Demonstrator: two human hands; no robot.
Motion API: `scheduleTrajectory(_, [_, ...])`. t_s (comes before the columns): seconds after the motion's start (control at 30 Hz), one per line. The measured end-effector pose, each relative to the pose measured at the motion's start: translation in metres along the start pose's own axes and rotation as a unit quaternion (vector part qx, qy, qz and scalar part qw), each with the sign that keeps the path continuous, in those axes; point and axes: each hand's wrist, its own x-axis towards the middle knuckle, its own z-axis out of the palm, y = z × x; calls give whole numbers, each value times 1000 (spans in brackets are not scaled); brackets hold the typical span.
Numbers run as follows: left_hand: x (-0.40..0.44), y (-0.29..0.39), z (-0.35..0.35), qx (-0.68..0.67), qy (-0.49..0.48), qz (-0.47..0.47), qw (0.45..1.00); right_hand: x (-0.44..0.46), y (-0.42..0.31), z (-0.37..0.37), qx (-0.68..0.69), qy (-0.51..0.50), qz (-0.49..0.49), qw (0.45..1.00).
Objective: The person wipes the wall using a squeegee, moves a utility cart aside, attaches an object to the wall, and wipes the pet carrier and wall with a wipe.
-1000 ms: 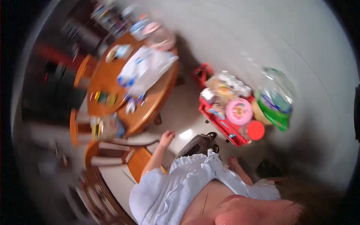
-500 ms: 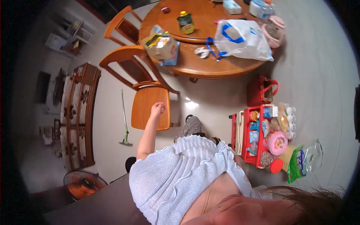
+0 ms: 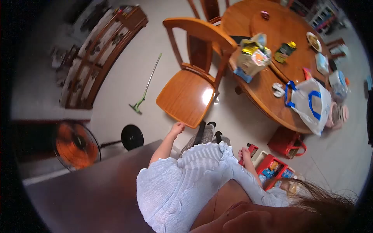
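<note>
My left hand (image 3: 178,128) is held out low in front of me, by the front edge of a wooden chair's seat (image 3: 186,95). Its fingers are loosely curled, with nothing visible in them. On the other side of my body, my right hand (image 3: 244,153) hangs beside the red cart (image 3: 268,167); its fingers look bent but apart, and I see no object in it. Whether it touches the cart's handle I cannot tell.
A round wooden table (image 3: 268,103) holds a snack bag (image 3: 252,58), a bottle (image 3: 285,52) and a white plastic bag (image 3: 312,103). A red bag (image 3: 285,141) stands on the floor. Leftward are a green mop (image 3: 136,106), a fan (image 3: 77,145) and a cabinet (image 3: 87,95).
My view has swung left, so the table and cart now sit further right. My right hand has come into sight beside my body. The left hand stays loosely curled.
</note>
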Motion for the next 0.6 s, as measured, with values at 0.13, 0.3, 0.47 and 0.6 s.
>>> scheduleTrajectory(0.13, [-10,-50,-30,-98,63,-36,993,19,-56,35,-165,5,-5,986])
scheduleTrajectory(0.3, [-30,-85,-71,-162,83,-93,979,66,-46,54,-313,-8,21,949])
scheduleTrajectory(0.47, [-10,-90,-128,-213,136,-95,963,63,-49,150,-413,-71,6,908])
scheduleTrajectory(0.6, [27,-113,-197,-194,164,-72,964,119,-35,236,-590,-153,-168,775])
